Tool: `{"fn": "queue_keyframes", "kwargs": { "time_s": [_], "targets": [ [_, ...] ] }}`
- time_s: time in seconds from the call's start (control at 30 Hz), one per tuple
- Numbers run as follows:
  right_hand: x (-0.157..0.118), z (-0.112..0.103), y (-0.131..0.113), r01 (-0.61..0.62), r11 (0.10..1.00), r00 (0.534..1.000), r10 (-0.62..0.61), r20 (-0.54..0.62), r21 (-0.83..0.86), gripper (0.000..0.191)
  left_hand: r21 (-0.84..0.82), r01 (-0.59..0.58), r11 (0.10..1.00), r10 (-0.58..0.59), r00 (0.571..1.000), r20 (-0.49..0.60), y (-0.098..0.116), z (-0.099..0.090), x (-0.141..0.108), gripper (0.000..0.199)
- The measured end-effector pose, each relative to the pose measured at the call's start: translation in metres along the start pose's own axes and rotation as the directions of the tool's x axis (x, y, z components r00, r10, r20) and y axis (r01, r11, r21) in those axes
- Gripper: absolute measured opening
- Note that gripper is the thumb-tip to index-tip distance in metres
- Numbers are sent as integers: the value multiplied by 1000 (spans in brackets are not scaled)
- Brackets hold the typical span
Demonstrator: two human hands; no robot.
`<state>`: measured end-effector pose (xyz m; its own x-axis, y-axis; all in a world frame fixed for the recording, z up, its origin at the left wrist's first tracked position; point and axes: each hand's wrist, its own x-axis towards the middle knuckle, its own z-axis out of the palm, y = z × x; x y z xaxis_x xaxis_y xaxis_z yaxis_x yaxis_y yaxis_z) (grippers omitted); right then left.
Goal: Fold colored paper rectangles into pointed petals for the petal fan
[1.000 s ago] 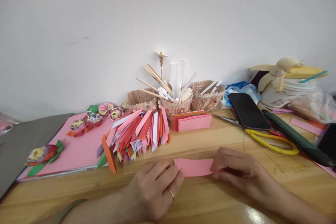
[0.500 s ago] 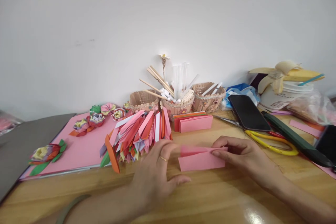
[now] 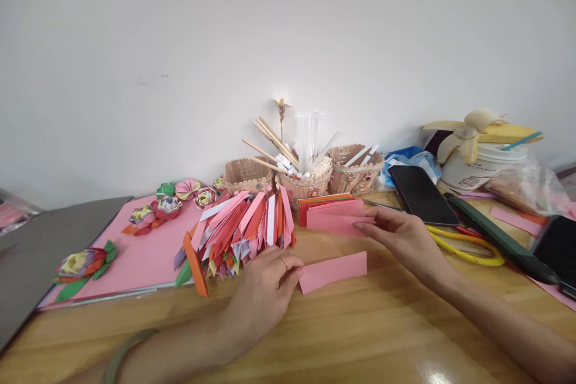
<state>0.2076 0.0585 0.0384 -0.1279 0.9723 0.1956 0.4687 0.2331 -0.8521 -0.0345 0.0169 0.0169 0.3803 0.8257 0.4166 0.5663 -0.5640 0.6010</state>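
Between thumb and fingers, my left hand (image 3: 265, 294) pinches the left end of a pink paper strip (image 3: 333, 272), held just above the wooden table. Farther back, my right hand (image 3: 400, 237) grips a second pink paper strip (image 3: 335, 224) by its right end. That strip lies in front of a stack of folded papers (image 3: 333, 207) in pink, red and orange; whether it touches the stack I cannot tell. A heap of folded paper pieces (image 3: 247, 222) in several colours spreads beyond my left hand.
Three small woven baskets (image 3: 310, 189) with sticks stand by the wall. Paper flowers (image 3: 78, 267) lie on pink sheets (image 3: 162, 252) to the left. On the right are yellow-handled scissors (image 3: 468, 249), a phone (image 3: 423, 195), a green cutter (image 3: 499, 240) and a lidded cup (image 3: 483, 168) topped by a banana.
The pink paper, held by the right hand before, is now two separate strips, one in each hand. My left hand has closed on one; my right hand has moved back toward the stack.
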Motion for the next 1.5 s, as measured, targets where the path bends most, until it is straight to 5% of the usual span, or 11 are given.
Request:
{"fn": "queue_keyframes", "kwargs": {
  "time_s": [0.27, 0.33, 0.47, 0.6, 0.7, 0.83, 0.9, 1.07, 1.23, 1.5],
  "targets": [
    [20, 1, 22, 233, 933, 944, -285, -169, -274, 34, 36, -123, 992, 126, 990, -68, -4, 0, -1, 26],
    [10, 1, 13, 322, 896, 929, -361, -78, -305, 33, 37, -130, 991, 132, 987, -88, -3, 1, -1, 25],
    [-12, 3, -5, 493, 836, 858, -420, 296, -242, 19, 41, -169, 985, 172, 978, -115, -3, 0, 2, 22],
    [-26, 3, -9, 549, 802, 818, -458, 347, -235, 26, 72, -258, 964, 266, 954, -142, -1, -1, 0, 21],
    [-37, -3, -8, 655, 703, 748, -553, 368, -277, 25, 202, -383, 902, 416, 895, -162, 5, -1, -7, 21],
    [-58, -11, -7, 734, 599, 673, -578, 461, -319, 28, 305, -564, 768, 582, 813, 38, 17, 3, -17, 26],
    [-67, -11, -6, 721, 610, 679, -531, 507, -328, 27, 266, -569, 778, 563, 820, 106, 21, 6, -22, 25],
    [-79, -8, 1, 619, 716, 750, -418, 513, -322, 18, 115, -475, 872, 470, 880, 73, 23, 14, -28, 23],
    [-77, -6, 6, 450, 850, 841, -300, 450, -274, 12, -39, -243, 969, 245, 968, 56, 23, 14, -27, 18],
    [-78, 0, 7, 161, 920, 954, -52, 296, -356, 12, -39, -53, 998, 57, 994, 90, 20, 16, -25, 16]
  ]
}}
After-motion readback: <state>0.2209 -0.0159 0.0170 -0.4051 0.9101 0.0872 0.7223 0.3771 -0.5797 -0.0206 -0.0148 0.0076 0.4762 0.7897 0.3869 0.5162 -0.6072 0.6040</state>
